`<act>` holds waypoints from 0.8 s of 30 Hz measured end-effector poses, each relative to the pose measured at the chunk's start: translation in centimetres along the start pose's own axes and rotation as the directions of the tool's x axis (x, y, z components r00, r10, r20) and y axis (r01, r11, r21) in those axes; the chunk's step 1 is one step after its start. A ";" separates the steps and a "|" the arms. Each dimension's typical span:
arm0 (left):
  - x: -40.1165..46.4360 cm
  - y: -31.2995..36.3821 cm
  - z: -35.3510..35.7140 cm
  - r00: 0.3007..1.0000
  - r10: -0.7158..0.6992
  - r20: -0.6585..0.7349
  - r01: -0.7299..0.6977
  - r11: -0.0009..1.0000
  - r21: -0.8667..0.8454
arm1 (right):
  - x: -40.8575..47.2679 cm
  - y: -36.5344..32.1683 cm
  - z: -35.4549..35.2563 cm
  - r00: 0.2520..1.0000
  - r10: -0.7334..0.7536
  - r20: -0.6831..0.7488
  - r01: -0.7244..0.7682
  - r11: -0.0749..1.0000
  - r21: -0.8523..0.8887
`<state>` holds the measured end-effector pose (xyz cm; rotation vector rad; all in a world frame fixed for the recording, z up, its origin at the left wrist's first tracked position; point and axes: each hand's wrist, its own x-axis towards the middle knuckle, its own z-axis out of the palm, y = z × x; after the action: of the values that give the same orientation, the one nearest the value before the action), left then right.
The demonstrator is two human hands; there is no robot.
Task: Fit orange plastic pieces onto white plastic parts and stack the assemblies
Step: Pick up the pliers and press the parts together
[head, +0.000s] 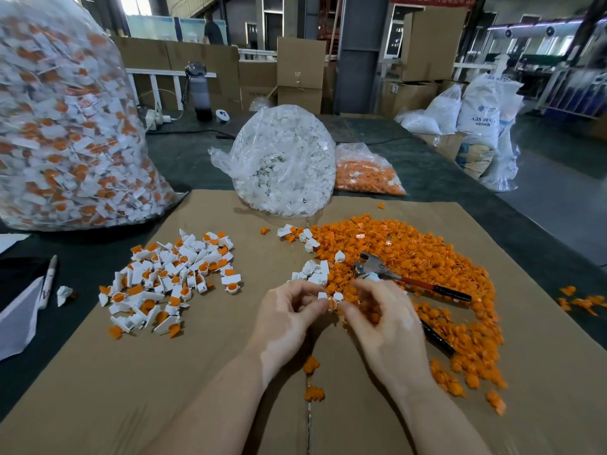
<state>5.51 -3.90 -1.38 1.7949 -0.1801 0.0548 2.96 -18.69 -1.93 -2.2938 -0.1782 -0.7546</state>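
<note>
At the middle of the cardboard [230, 372], just below centre, both hands meet over the work. The left hand [289, 316] has its fingers curled, thumb and forefinger pinching a small white part [323, 295]. The right hand [377, 310] is curled too, its fingertips pinching a second white bit [338, 296] with a ring-like shape just under it; whether an orange piece is already between those fingers I cannot tell, as the pieces are tiny and half hidden.

Doing the step well seems to call for lining up the orange piece squarely with the white part's socket before pressing, thumbs pushing straight in, not at a slant, so it seats fully. Holding the white part near its socket would likely steady it.

Supplies are close: the orange heap [410, 257] spreads from 12 to 4 o'clock of the hands, touching the right hand's far side, and a few loose white parts [312, 270] lie at 12 o'clock, just beyond the fingers. Pliers [377, 267] with dark handles rest on the heap at 1 o'clock.

Finished assemblies [170, 274] lie in a loose pile at 10 o'clock, well apart from the hands; the joined piece should go there. Farther off, at 12 o'clock, sits a bag of white parts [282, 162].
</note>
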 end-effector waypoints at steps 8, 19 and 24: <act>1.3 0.0 0.5 0.992 -0.116 -0.057 0.112 0.992 -0.064 | 3.8 2.7 -3.2 0.786 0.582 0.209 -0.318 0.670 -0.671; 2.2 0.7 0.7 0.955 -0.271 -0.121 0.248 0.952 -0.179 | 4.8 1.0 -4.3 0.900 0.352 0.256 -0.118 0.764 -0.634; 2.8 2.2 0.5 0.910 -0.396 -0.118 0.321 0.857 -0.403 | 5.2 -1.9 -4.4 0.759 0.386 0.524 -0.293 0.922 -0.254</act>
<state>7.87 -5.13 0.97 1.4006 0.2786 -0.0671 4.57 -20.66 4.64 -2.5449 0.0410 0.1287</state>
